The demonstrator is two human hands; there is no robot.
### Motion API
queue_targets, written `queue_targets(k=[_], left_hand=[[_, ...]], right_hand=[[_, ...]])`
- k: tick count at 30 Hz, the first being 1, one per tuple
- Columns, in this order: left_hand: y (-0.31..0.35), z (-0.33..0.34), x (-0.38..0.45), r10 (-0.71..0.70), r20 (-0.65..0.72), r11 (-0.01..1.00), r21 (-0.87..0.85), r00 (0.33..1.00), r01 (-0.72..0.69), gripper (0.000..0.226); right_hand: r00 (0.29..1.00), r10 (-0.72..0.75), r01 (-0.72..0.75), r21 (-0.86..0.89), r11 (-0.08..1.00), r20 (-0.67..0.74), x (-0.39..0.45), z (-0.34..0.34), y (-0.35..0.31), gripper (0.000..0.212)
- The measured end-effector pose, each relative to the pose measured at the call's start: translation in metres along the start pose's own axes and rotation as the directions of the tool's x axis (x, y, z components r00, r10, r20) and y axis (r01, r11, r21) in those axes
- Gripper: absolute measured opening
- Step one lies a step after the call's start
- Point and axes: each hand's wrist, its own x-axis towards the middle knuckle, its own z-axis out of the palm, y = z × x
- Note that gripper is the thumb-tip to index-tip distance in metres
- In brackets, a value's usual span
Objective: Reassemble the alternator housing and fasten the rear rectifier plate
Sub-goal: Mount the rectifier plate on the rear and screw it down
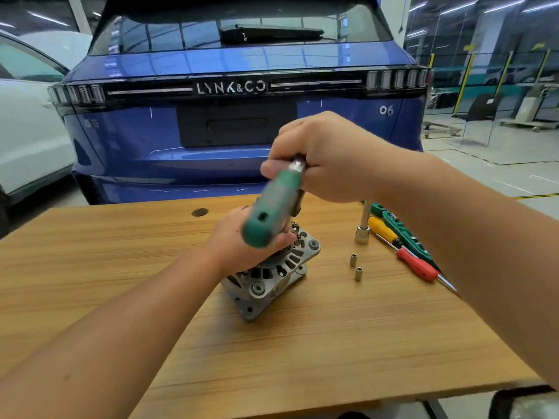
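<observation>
Alternator point(269, 279) sits tilted near mid-table point(121, 267). Left hand point(242, 243) curls over its top, gripping it. Right hand point(326, 158) above grips the head end of a ratchet point(272, 204); green handle blurred, pointing toward the camera. Right of alternator: 2 loose sockets point(355, 267), extension bar point(363, 225), screwdrivers point(405, 252). Beyond table: blue car point(236, 116).

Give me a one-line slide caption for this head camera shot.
Left hand steadies the alternator on the wooden table while the right hand grips a green-handled ratchet above it.
</observation>
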Motion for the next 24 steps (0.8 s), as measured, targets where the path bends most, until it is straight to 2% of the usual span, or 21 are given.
queue_targets(k=[2, 4, 7, 10, 12, 13, 14, 15, 16, 17, 18, 19, 21, 24], left_hand=[[0.006, -0.004, -0.004, 0.089, -0.045, 0.996, 0.016, 0.995, -0.089, 0.042], [0.010, -0.005, -0.006, 0.134, -0.063, 0.990, 0.049, 0.989, -0.131, 0.046], [0.010, -0.006, -0.006, 0.137, -0.078, 0.990, 0.041, 0.987, -0.134, 0.049], [0.010, -0.005, -0.007, 0.131, -0.084, 0.991, 0.043, 0.988, -0.128, 0.046], [0.011, -0.004, -0.006, 0.114, -0.083, 0.993, 0.052, 0.990, -0.109, 0.045], [0.012, -0.004, -0.005, 0.102, -0.075, 0.993, 0.063, 0.992, -0.097, 0.043], [0.013, -0.004, -0.004, 0.094, -0.064, 0.993, 0.078, 0.994, -0.089, 0.042], [0.014, -0.004, -0.004, 0.091, -0.058, 0.992, 0.089, 0.994, -0.086, 0.040], [0.014, -0.003, -0.003, 0.089, -0.056, 0.992, 0.094, 0.994, -0.084, 0.039], [0.013, -0.003, -0.002, 0.091, -0.063, 0.992, 0.097, 0.994, -0.085, 0.038], [0.013, -0.002, -0.003, 0.096, -0.074, 0.991, 0.097, 0.993, -0.089, 0.039], [0.012, -0.001, -0.003, 0.100, -0.087, 0.991, 0.101, 0.991, -0.091, 0.043], [0.011, 0.000, -0.004, 0.095, -0.096, 0.990, 0.112, 0.991, -0.084, 0.051], [0.012, 0.002, -0.002, 0.075, -0.101, 0.992, 0.109, 0.992, -0.064, 0.057]], right_hand=[[0.984, 0.155, -0.160, -0.050, 0.986, -0.091, 0.002, 0.007, -0.002, 0.025], [0.934, 0.309, -0.336, -0.146, 0.930, -0.180, 0.005, 0.012, -0.009, 0.028], [0.871, 0.387, -0.457, -0.213, 0.863, -0.301, 0.008, 0.021, -0.018, 0.034], [0.862, 0.313, -0.381, -0.104, 0.919, -0.399, 0.006, 0.034, -0.013, 0.043], [0.800, 0.268, -0.203, 0.177, 0.963, -0.537, 0.003, 0.045, -0.004, 0.043], [0.745, 0.301, -0.091, 0.357, 0.930, -0.595, 0.001, 0.052, 0.000, 0.039], [0.702, 0.374, 0.017, 0.540, 0.842, -0.606, 0.000, 0.058, 0.004, 0.034], [0.688, 0.450, 0.125, 0.704, 0.699, -0.569, -0.002, 0.064, 0.006, 0.032], [0.708, 0.494, 0.227, 0.825, 0.518, -0.505, -0.002, 0.068, 0.008, 0.031], [0.756, 0.497, 0.300, 0.900, 0.316, -0.426, -0.001, 0.072, 0.012, 0.032], [0.811, 0.466, 0.328, 0.935, 0.136, -0.353, -0.001, 0.074, 0.015, 0.034], [0.860, 0.413, 0.327, 0.945, 0.002, -0.299, 0.000, 0.075, 0.019, 0.036], [0.932, 0.267, 0.290, 0.947, -0.139, -0.246, 0.005, 0.074, 0.028, 0.040], [0.969, 0.109, 0.240, 0.956, -0.167, -0.224, 0.014, 0.071, 0.042, 0.032]])
